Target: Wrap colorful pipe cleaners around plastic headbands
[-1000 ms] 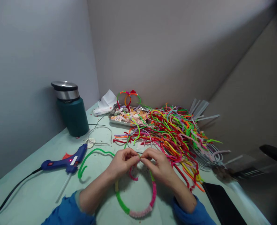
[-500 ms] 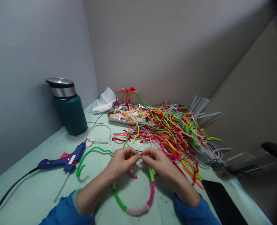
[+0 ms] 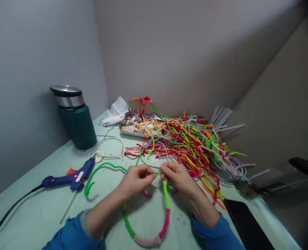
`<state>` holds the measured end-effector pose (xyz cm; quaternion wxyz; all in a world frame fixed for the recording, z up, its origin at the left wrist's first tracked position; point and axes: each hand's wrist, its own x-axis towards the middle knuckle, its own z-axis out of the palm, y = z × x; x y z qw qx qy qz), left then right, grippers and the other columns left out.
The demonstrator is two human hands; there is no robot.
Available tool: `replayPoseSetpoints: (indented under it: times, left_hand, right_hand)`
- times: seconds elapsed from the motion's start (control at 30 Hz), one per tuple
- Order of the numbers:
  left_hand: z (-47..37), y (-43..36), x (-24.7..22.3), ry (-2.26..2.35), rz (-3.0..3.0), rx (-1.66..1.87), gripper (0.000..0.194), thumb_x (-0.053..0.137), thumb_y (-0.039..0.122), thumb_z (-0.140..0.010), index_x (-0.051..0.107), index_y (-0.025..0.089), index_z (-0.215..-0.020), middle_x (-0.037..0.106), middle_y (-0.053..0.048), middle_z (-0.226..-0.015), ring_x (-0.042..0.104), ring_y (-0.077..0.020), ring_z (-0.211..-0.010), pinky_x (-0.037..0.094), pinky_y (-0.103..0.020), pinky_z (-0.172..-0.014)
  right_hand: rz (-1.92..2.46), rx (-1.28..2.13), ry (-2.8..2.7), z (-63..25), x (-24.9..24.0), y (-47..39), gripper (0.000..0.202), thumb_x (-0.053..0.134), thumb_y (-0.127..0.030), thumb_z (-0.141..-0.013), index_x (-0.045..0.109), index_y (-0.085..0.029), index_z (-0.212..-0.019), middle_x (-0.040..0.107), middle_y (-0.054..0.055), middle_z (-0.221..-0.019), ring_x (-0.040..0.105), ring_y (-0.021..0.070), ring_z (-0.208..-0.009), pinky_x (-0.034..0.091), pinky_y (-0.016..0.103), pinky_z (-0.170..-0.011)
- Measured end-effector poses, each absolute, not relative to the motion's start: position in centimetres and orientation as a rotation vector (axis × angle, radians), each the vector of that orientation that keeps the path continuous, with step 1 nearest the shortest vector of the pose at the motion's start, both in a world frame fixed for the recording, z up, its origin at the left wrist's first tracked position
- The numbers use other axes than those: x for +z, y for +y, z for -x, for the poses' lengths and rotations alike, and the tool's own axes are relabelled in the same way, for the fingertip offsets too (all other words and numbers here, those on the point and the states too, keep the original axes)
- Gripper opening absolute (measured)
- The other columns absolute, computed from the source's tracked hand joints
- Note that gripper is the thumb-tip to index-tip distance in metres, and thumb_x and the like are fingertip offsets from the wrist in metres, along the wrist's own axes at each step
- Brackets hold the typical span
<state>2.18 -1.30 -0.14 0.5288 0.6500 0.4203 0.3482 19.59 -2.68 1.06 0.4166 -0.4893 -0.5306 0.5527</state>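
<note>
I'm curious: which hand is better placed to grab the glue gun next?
Probably the left hand: it's nearer the glue gun, though its fingers pinch a green strand. The right hand is farther away.

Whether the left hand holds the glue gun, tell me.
No, the glue gun lies on the table, apart from the left hand.

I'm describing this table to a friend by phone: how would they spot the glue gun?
Find the tall teal bottle beside the wall on the left. On the table in front of it lies the blue glue gun, with a black cord and a pale stick poking out. Its small glowing red light sets it apart from the bottle and the curled green stem nearby.
</note>
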Motion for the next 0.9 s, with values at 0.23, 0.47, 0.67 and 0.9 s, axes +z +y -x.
replayPoseSetpoints:
  times: [0.23, 0.47, 0.67, 0.9]
  left_hand:
    - [-2.35, -1.16, 0.21, 1.045, -1.464, 0.912, 0.023, 0.064, 0.035, -0.069, 0.058, 0.013, -0.066, 0.054, 0.002, -0.055, 0.044, -0.0077, -0.049, 0.033, -0.02, -0.047]
    - [-2.29, -1.13, -0.18, 1.05, -1.497, 0.894, 0.022, 0.064, 0.034, -0.07, 0.059, 0.013, -0.066, 0.053, 0.002, -0.055, 0.043, -0.0071, -0.049, 0.032, -0.019, -0.046]
    - [-2.26, -1.06, -0.22, 1.076, -1.508, 0.894, 0.022, 0.065, 0.034, -0.069, 0.06, 0.013, -0.065, 0.053, 0.002, -0.054, 0.042, -0.0072, -0.048, 0.031, -0.019, -0.045]
    - [-2.25, -1.09, -0.35, 1.033, -1.527, 0.851, 0.022, 0.063, 0.035, -0.07, 0.061, 0.013, -0.066, 0.055, 0.001, -0.056, 0.044, -0.0079, -0.049, 0.032, -0.018, -0.045]
  right_hand:
    - [1.246, 1.333, -1.387, -19.73, 1.14, -2.61, 0.026, 0.058, -0.04, -0.079, 0.06, -0.015, -0.071, 0.055, -0.001, -0.061, 0.047, 0.009, -0.051, 0.035, 0.021, -0.048]
    - [1.284, 1.243, -1.411, -19.5, 1.37, -2.75, 0.009, 0.061, -0.025, -0.073, 0.058, -0.017, -0.07, 0.048, -0.005, -0.055, 0.043, 0.0086, -0.049, 0.033, 0.02, -0.046]
    - [1.269, 1.239, -1.449, -19.86, 1.07, -2.69, 0.009, 0.06, -0.024, -0.073, 0.059, -0.016, -0.068, 0.049, -0.004, -0.055, 0.045, 0.0093, -0.05, 0.034, 0.02, -0.047]
    - [1.239, 1.28, -1.421, -19.8, 1.18, -2.7, 0.016, 0.06, -0.03, -0.075, 0.06, -0.016, -0.067, 0.049, -0.004, -0.055, 0.045, 0.0089, -0.049, 0.034, 0.021, -0.048]
